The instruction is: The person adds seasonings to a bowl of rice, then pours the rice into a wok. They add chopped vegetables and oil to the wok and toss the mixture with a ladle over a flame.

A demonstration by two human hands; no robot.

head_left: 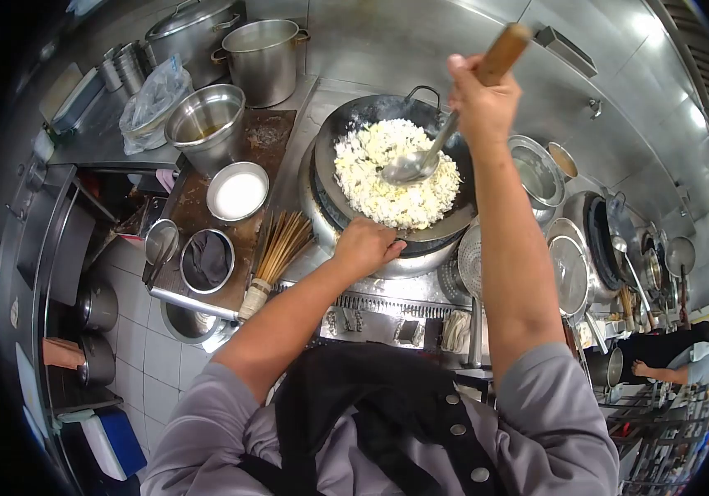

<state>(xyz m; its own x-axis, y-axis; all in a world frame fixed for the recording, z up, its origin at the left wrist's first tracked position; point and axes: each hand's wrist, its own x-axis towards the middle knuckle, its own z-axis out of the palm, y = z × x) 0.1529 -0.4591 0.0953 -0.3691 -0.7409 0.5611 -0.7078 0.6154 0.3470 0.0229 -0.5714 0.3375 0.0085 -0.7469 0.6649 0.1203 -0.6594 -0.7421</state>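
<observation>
A dark wok (327,165) sits on the burner in front of me, filled with fried rice (396,198) flecked with yellow bits that look like egg. My right hand (487,99) is raised above the wok's far right side, wrapped round the wooden end of a ladle (411,169). The ladle slants down to the left, its metal bowl resting on the rice. At the wok's near edge, my left hand (364,248) is closed on the rim; whether it grips a handle there is hidden by the fingers.
Left of the wok stand a bamboo brush (282,252), a bowl of white powder or grains (238,192), a metal pot of liquid (206,124) and a pot with dark cloth (207,260). Strainers (568,277) lie right. Another person (677,360) works farther right.
</observation>
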